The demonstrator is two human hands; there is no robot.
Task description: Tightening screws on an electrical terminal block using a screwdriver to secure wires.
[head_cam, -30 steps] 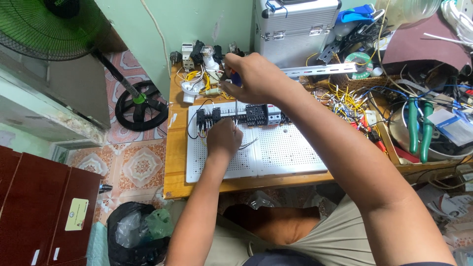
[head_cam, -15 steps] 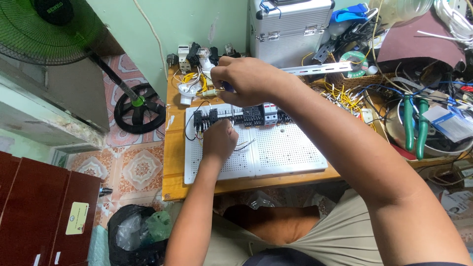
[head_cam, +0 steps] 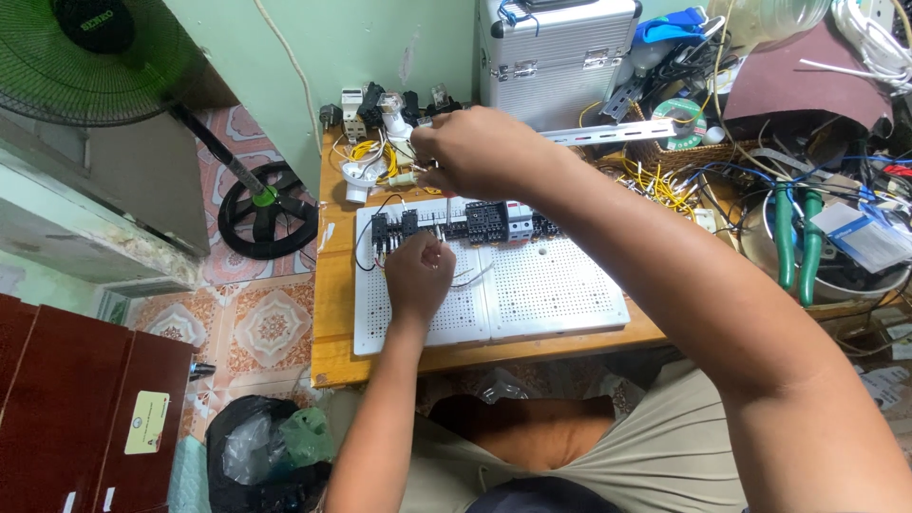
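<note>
A white perforated board (head_cam: 560, 285) lies on a wooden table (head_cam: 332, 313). A row of black relay-type blocks (head_cam: 484, 223) is mounted along the board's far edge. My left hand (head_cam: 418, 277) rests on the board just in front of the row's left end, with its fingers closed on thin white wires (head_cam: 472, 275). My right hand (head_cam: 475, 152) hovers above the row, closed around a thin tool whose metal shaft (head_cam: 446, 217) points down at the blocks. The hand hides the tool's handle.
A silver metal case (head_cam: 556, 57) stands at the back. A heap of yellow wires (head_cam: 655, 180), green-handled pliers (head_cam: 793, 237) and cables crowds the right side. Plugs and sockets (head_cam: 380, 114) lie at the back left. A green fan (head_cam: 85, 66) stands on the floor at left.
Both hands stay at the row of blocks and have barely moved. The view has drifted a little.
</note>
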